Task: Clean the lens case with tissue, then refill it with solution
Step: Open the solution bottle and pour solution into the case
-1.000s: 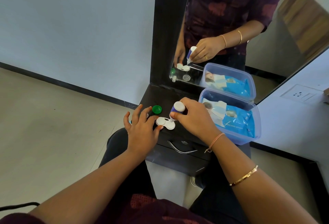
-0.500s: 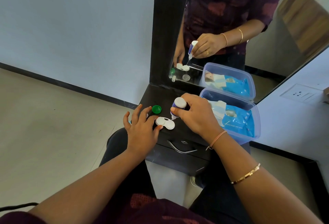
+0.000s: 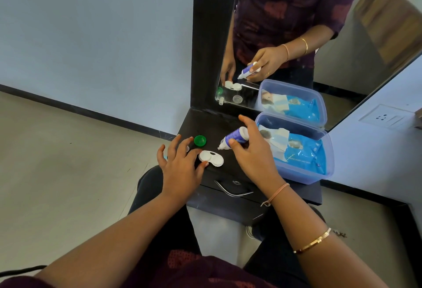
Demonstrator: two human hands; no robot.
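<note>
Dark counter (image 3: 219, 125) below the mirror carries the open lens case (image 3: 211, 158), which your left hand (image 3: 182, 166), fingers spread, steadies by thumb, while your right hand (image 3: 253, 157), gripping the solution bottle (image 3: 233, 139), has swung its nozzle off the case rightward, so pouring looks finished.

A person in a dark maroon top (image 3: 182, 262) with a reddish print and dark trousers (image 3: 157, 187) wears a gold bangle (image 3: 312, 241) on the right forearm, a thin pinkish thread band (image 3: 277, 192) at the wrist and, seen only in reflection, what may be a ring (image 3: 268, 74) on the right hand (image 3: 253, 157)
</note>
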